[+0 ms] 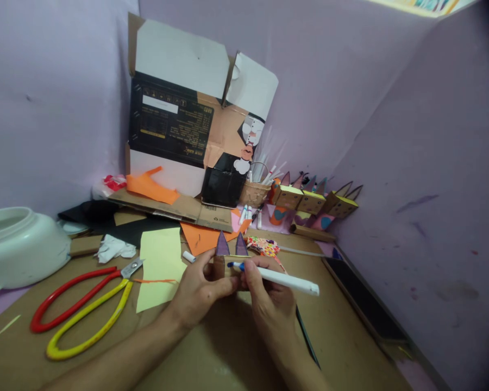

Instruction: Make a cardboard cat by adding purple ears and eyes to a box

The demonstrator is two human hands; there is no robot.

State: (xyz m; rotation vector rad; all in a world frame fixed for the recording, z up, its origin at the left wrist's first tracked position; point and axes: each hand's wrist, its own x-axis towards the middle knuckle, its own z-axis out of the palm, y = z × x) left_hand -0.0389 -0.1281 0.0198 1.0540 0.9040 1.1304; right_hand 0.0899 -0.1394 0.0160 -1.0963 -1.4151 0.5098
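Note:
My left hand (201, 288) grips a small brown cardboard box (219, 268) with two purple pointed ears (223, 244) on top. In my right hand (271, 296) is a white marker pen (291, 281), its blue tip at the front face of the box. Whether the tip touches the cardboard I cannot tell. My fingers hide much of the box's right and lower parts. A white pen cap (189, 257) lies just left of the box, near my left fingers.
Left are red-and-yellow scissors (85, 293), pale yellow paper (158, 271) and a white pot (28, 244). Behind stand an unfolded carton (167, 119), a basket (256, 194) of pens and finished-looking eared cardboard figures (312, 202). A dark flat tray-like object (367, 296) lies right.

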